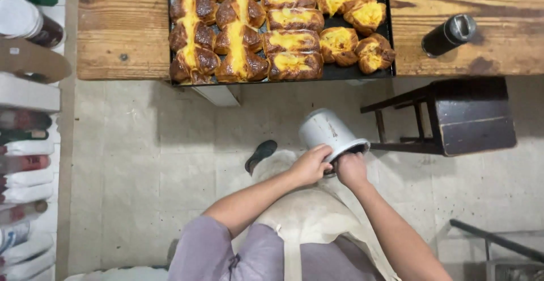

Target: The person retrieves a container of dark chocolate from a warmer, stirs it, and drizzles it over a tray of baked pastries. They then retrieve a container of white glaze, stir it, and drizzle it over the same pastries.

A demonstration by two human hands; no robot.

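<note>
Wood table (pixel 122 28) w/ 1 pastry tray (pixel 390 43) — 2 hands (pixel 331 167) hold 1 tin (pixel 328 131).

Right hand (pixel 351 169) fingers hidden inside white tin (pixel 328 131)

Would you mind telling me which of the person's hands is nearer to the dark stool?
The right hand is nearer the dark stool, just left of its legs. The left hand is farther left, gripping the white metal container.
</note>
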